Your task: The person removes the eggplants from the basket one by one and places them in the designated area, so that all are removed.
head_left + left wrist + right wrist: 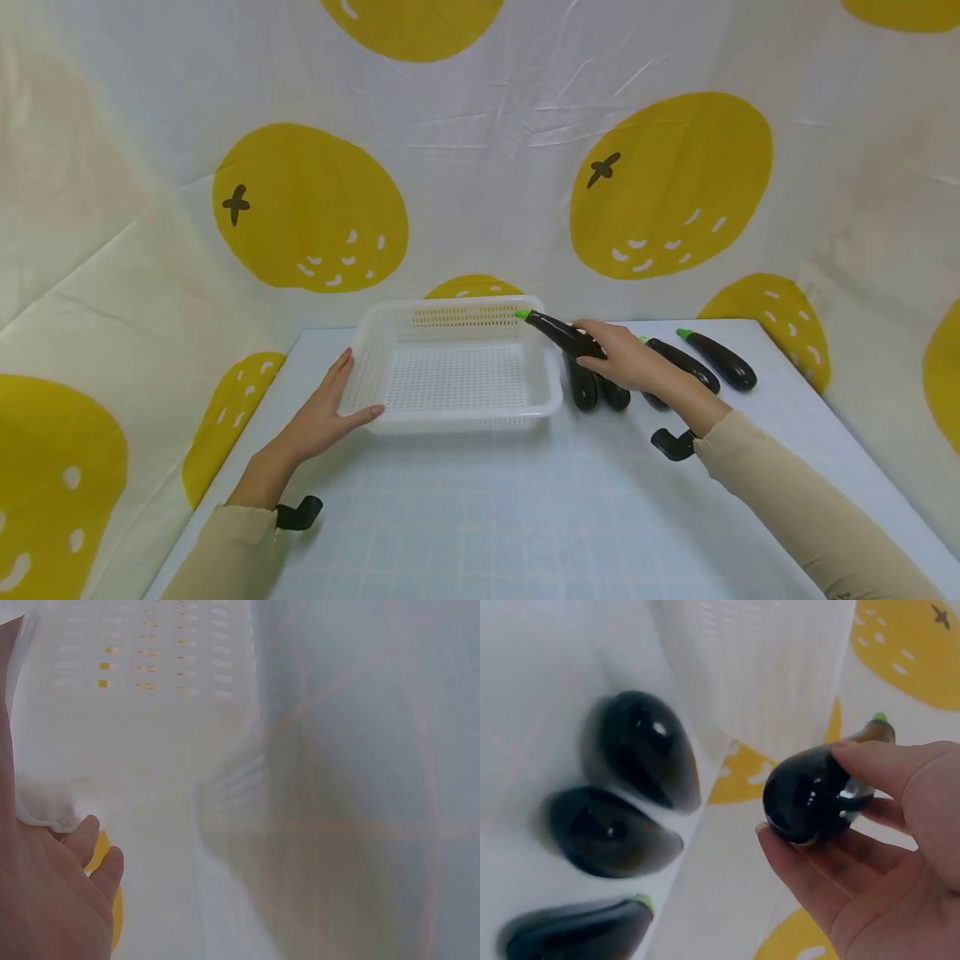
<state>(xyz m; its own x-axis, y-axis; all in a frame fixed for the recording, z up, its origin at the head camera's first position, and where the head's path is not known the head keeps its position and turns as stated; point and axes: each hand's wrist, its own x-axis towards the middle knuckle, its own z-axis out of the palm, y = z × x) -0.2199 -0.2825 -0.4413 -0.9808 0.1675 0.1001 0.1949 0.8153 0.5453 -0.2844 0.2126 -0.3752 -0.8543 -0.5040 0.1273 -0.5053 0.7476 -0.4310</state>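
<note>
My right hand (626, 354) grips a dark purple eggplant (558, 332) by its thick end, thumb on one side and fingers on the other. Its green stem tip points left, over the right part of the white plastic basket (457, 414). In the right wrist view the held eggplant (810, 795) shows its round bottom end. The left hand (322, 421) rests against the basket's near left corner. Its thumb lies straight at the front rim, and its fingers stretch along the left side.
Two eggplants (582, 385) lie close to the basket's right side, partly behind my right hand. Farther right lie more, among them one eggplant (720, 358) near the table's far right corner. A cloth with yellow fruit prints (675, 192) hangs behind the pale blue table (450, 517).
</note>
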